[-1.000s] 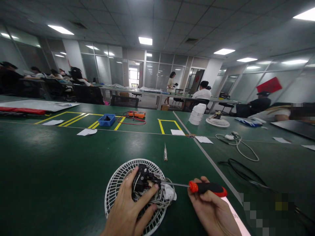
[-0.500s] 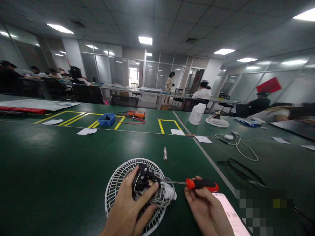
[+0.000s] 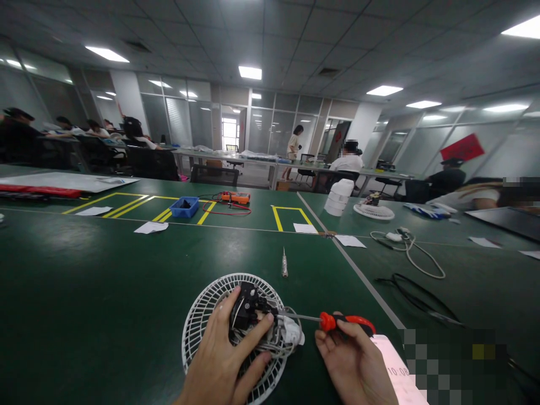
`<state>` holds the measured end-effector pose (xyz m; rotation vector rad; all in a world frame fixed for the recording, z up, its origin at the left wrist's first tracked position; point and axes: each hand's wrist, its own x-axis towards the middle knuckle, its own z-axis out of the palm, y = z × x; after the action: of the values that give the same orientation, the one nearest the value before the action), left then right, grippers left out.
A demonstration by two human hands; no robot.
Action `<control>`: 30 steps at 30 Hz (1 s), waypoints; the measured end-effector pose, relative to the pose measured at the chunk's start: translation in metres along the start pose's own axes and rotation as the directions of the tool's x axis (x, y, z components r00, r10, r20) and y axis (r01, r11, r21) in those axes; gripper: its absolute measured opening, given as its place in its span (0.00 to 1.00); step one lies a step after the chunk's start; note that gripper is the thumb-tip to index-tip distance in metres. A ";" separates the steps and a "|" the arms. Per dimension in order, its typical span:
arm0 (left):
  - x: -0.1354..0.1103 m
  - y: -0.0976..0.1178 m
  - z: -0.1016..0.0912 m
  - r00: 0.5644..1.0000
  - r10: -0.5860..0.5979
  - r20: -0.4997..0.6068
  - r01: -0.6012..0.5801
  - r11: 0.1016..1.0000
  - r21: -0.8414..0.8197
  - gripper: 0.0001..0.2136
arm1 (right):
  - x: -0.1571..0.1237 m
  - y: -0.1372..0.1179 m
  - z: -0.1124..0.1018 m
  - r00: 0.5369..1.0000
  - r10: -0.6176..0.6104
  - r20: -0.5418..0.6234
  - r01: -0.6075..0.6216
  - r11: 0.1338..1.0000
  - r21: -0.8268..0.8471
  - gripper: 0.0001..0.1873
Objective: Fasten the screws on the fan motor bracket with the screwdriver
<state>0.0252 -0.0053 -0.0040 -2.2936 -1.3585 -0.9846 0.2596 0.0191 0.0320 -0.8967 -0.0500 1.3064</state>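
Note:
A white round fan grille (image 3: 202, 315) lies on the green table (image 3: 105, 281) near me. On it sits a black motor block (image 3: 248, 306) with a bundle of white wires (image 3: 291, 332). My left hand (image 3: 223, 360) rests over the grille, its fingers pressed against the motor block. In my right hand (image 3: 354, 360) I grip a red and black screwdriver (image 3: 343, 322). Its thin shaft points left and its tip touches the motor block.
A small clear-handled screwdriver (image 3: 284, 264) lies just beyond the grille. Farther back are a blue bin (image 3: 184, 206), an orange meter (image 3: 236, 197), paper slips, a white fan (image 3: 373, 209) and cables (image 3: 409, 247). A phone (image 3: 396, 371) lies by my right wrist. People sit at distant tables.
My right hand with the screwdriver has shifted left toward the motor block, and my fingers have moved up over the handle. My left hand has stayed on the motor block.

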 end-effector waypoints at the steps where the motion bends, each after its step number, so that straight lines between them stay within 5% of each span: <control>1: 0.000 0.000 0.000 1.000 0.000 0.001 0.000 1.000 0.002 0.30 | 0.001 -0.001 -0.001 1.000 -0.001 -0.007 0.001 1.000 0.001 0.16; 14: -0.001 -0.001 0.001 1.000 -0.015 -0.015 0.015 0.999 -0.035 0.29 | 0.001 -0.007 0.003 0.999 0.021 -0.039 -0.023 0.998 -0.050 0.10; 21: -0.002 -0.002 0.006 0.983 -0.155 -0.099 0.130 0.967 -0.221 0.38 | 0.000 -0.002 -0.003 0.992 0.030 0.124 0.008 0.954 -0.299 0.24; 25: 0.005 -0.009 0.002 0.944 -0.329 -0.021 0.312 0.912 -0.266 0.36 | -0.003 0.001 -0.005 0.957 -0.028 0.289 0.210 0.755 -0.622 0.26; 30: 0.012 -0.026 -0.008 0.937 -0.349 0.028 0.345 0.908 -0.238 0.34 | -0.007 0.005 -0.006 0.864 -0.036 0.502 0.466 0.437 -0.770 0.32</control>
<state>0.0032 0.0112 0.0077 -2.2442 -1.7714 -1.3379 0.2568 0.0098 0.0278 -1.3803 -1.2983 1.1054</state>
